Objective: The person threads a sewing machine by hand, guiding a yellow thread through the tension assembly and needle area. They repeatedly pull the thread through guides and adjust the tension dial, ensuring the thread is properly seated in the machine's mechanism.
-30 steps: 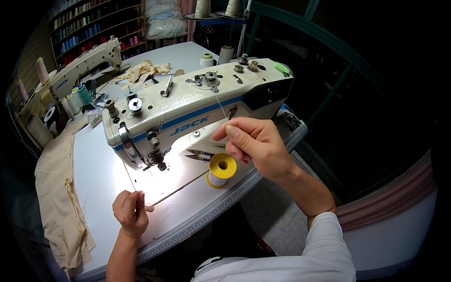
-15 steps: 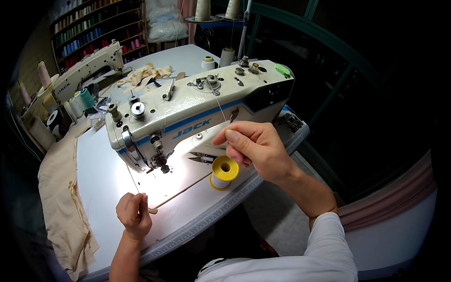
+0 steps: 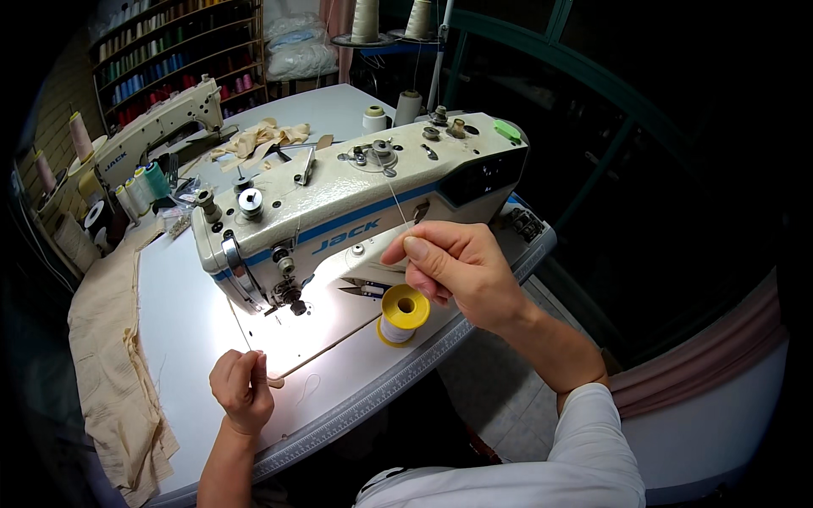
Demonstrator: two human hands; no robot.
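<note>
A: What do we see, starting with the biggest thing?

B: We see a white work table (image 3: 178, 339), and on it a cream sewing machine (image 3: 339, 199) with a blue stripe. A beige cloth (image 3: 110, 364) hangs over the table's left edge.

A: And our hands?

B: Our right hand (image 3: 457, 271) hovers before the machine, thumb and forefinger pinched shut on a thin thread (image 3: 396, 196) that runs up to the machine's top. Our left hand (image 3: 244, 391) rests on the table near its front edge, fingers curled closed on another stretch of thread leading up toward the needle.

A: Anything smaller?

B: A yellow-flanged spool (image 3: 403, 313) stands just under our right hand, small snips (image 3: 364, 289) beside it.
</note>
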